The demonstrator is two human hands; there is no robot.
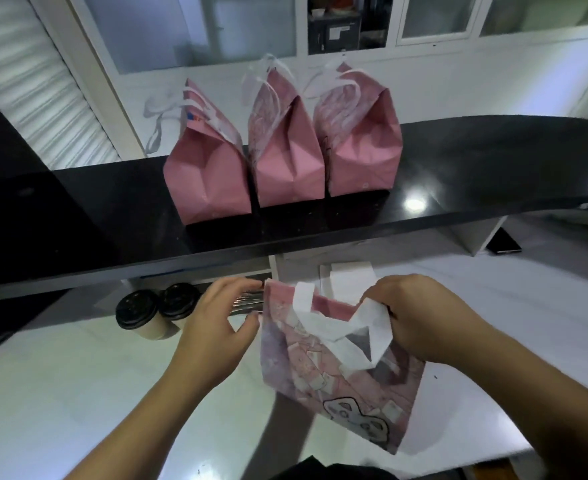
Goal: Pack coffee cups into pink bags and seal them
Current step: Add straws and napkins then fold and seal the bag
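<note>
Head view, looking forward and down over my two bare forearms. My right hand [424,317] is closed around the white handle [372,327] and upper right corner of a pink bag [320,375], which leans tilted above the desk [77,393]; its printed face is turned toward me and its mouth looks nearly flat. My left hand [216,323] is open, fingers spread, just beside the bag's left edge; whether a fingertip touches the paper I cannot tell. The desk is a pale, glossy white surface showing soft reflections and the shadow of my arms. Two coffee cups [154,310] with black lids stand upright, touching each other, at the desk's far left edge, left of my left hand. Behind the bag lies a flat white stack of paper [348,278]. Above the desk runs a black polished shelf [458,188] with bright light spots on it. Three pink bags [278,157] stand on it side by side, tops pinched closed, white handles upright. Beyond the shelf are a white wall, frosted glass panels [199,26] in white frames, and white slatted blinds [43,91] at left. A dark flat object [502,242] lies under the shelf at right.
</note>
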